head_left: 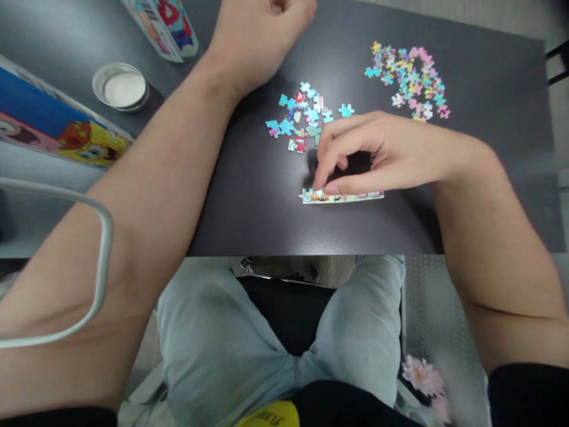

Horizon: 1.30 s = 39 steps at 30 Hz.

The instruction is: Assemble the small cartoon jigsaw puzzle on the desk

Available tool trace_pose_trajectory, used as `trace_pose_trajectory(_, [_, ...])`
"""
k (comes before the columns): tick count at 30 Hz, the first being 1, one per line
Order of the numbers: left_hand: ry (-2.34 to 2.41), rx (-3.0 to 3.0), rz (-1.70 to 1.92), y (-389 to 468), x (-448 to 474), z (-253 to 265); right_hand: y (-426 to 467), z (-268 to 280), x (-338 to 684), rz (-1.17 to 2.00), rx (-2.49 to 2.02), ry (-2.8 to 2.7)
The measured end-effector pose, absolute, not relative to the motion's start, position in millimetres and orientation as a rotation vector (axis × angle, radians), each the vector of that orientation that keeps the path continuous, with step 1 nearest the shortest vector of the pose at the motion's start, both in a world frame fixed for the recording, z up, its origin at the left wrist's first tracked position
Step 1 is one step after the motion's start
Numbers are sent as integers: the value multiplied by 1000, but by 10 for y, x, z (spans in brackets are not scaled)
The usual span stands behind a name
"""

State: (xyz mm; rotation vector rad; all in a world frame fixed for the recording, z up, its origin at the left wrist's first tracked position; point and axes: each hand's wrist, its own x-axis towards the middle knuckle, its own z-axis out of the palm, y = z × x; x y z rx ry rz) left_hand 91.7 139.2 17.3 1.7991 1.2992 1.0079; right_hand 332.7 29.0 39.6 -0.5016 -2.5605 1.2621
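Note:
A joined strip of jigsaw puzzle pieces (347, 198) lies flat near the table's front edge. Over its left part is my right hand (377, 151), thumb and forefinger closed together on a puzzle piece at the strip; the hand covers some of the upper edge. Just beyond, a loose cluster of mostly blue and red puzzle pieces (287, 126) is spread out, partly behind my right fingers. At the top edge of the view, my left hand (262, 35) is curled closed above the table, its fingertips cut off, so whatever it may hold is hidden.
A second pile of puzzle pieces (413, 80), pink, yellow and blue, lies at the far right of the dark table (498, 148). On the left stand a round tin (120, 87), a cartoon-printed box (66, 118) and a printed container (166, 26). A white cable (104, 255) loops across the left foreground.

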Motion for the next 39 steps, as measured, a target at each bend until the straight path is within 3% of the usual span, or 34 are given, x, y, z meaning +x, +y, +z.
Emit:
trace_pose_trajectory(9, [1334,1982,975,1475,781,32,478,221,3448,826,-940,-2152])
trace_pose_trajectory(17, [1261,1904,1087,1548,737,-120,715,-58,3479,511,-1123,-2139])
trace_pose_trajectory(28, [1228,1887,1087,1574,712,-153,1008,-155,3142,566,-1151,-2262])
trace_pose_trajectory(39, [1242,1899,1104,1562,725,-140,1056,-148,3328,424,-1217,-2151])
